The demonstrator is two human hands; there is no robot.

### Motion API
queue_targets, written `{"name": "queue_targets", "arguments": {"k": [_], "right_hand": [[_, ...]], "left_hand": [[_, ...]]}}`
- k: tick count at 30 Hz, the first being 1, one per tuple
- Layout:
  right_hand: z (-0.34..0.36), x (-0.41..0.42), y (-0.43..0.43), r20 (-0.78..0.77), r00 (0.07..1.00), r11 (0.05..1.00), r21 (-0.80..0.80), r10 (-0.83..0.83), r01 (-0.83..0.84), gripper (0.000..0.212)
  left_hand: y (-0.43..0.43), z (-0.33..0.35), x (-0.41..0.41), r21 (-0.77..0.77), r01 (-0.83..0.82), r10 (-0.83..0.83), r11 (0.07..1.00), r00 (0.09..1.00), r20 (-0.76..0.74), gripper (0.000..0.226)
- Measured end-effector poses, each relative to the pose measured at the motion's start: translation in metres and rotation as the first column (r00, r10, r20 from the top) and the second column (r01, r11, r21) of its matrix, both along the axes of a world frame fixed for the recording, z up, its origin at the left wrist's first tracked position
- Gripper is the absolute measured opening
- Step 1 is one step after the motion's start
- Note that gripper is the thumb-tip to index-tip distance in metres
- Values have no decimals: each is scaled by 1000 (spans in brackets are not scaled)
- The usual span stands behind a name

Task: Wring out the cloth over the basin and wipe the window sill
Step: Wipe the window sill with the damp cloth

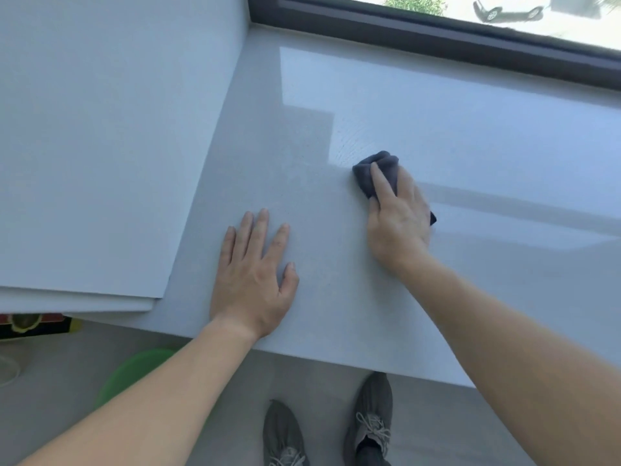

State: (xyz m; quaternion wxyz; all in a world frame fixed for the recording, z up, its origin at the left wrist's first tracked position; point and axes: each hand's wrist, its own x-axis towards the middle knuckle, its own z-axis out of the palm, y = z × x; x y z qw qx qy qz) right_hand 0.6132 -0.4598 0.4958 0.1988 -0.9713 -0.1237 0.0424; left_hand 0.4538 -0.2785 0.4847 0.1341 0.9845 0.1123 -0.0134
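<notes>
I read the right hand [400, 220] pressing the cloth [376, 173] mid-sill [470, 136] to wipe, grip closed on it; the left hand [255, 274], open and flat near the front edge, braces.

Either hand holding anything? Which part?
Right hand presses the dark cloth flat on the sill, palm and fingers covering its near part. Left hand holds nothing, flat on the sill.

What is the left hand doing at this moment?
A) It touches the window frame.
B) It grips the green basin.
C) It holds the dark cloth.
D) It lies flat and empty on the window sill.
D: the left hand rests palm down with spread fingers on the window sill and holds nothing, while the right hand presses the dark cloth on the sill.
</notes>
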Motion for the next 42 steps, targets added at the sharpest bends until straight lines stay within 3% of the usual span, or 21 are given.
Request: {"name": "queue_targets", "arguments": {"k": [2, 4, 6, 9, 11, 12, 15, 18, 20, 22, 24, 28, 31, 33, 35, 37, 39, 42], "right_hand": [[-3, -50, 5, 84, 961, 964, 0, 263, -264, 58], [-4, -88, -3, 68, 866, 869, -19, 495, -495, 54], [-4, -76, -12, 44, 814, 815, -32, 579, -578, 51], [0, -39, -8, 20, 958, 958, -38, 285, -285, 53], [0, -44, 3, -14, 997, 997, -1, 75, -75, 57], [0, -59, 8, 7, 998, 998, -4, 66, -66, 59], [-3, -134, 7, 79, 938, 941, -4, 337, -338, 61], [-1, -158, -15, 34, 785, 786, -35, 618, -618, 57], [-1, -134, -21, 61, 817, 819, -60, 573, -570, 55], [0, -116, -19, 52, 950, 951, -27, 308, -307, 59], [2, -127, -11, 38, 989, 990, 16, 140, -140, 65], [1, -190, -10, 75, 890, 892, -16, 451, -451, 64], [2, -179, -28, 38, 832, 832, -18, 554, -554, 60], [-3, -150, -42, 64, 873, 875, -38, 484, -483, 57], [-3, -115, -55, 71, 964, 967, 0, 255, -256, 57], [-2, -101, -59, 44, 994, 994, 27, 103, -104, 60], [-3, -115, -57, 90, 971, 974, 16, 222, -224, 61], [1, -149, -73, 67, 804, 807, -39, 591, -590, 57]], "left_hand": [[1, 0, -1, -36, -12, 13, 999, 999, 45, 65], [2, 0, -1, -100, -35, 45, 994, 993, 106, 62], [3, 1, -3, -145, -72, 93, 987, 985, 145, 57], [3, 1, -3, -195, -101, 135, 976, 976, 170, 49], [7, 2, -3, -285, -122, 183, 951, 963, 200, 50], [8, 3, -4, -341, -129, 209, 931, 955, 209, 52], [14, 6, -5, -429, -115, 225, 896, 950, 215, 57], [15, 9, -7, -412, -73, 157, 908, 972, 174, 61], [16, 8, -14, -347, -74, 132, 935, 981, 146, 63], [15, 6, -28, -260, -80, 112, 962, 988, 111, 62], [14, 4, -39, -240, -72, 95, 968, 992, 88, 64], [11, 9, -34, -276, -136, 165, 952, 983, 86, 65], [3, 12, -23, -259, -200, 226, 945, 971, 73, 52], [-3, 14, -19, -240, -205, 231, 949, 969, 84, 49], [-10, 15, -13, -225, -172, 202, 959, 972, 116, 48], [-18, 17, -5, -234, -141, 179, 962, 972, 149, 46], [-26, 17, 6, -253, -117, 162, 960, 973, 165, 46], [-39, 16, 25, -257, -94, 140, 962, 976, 166, 46]]}}
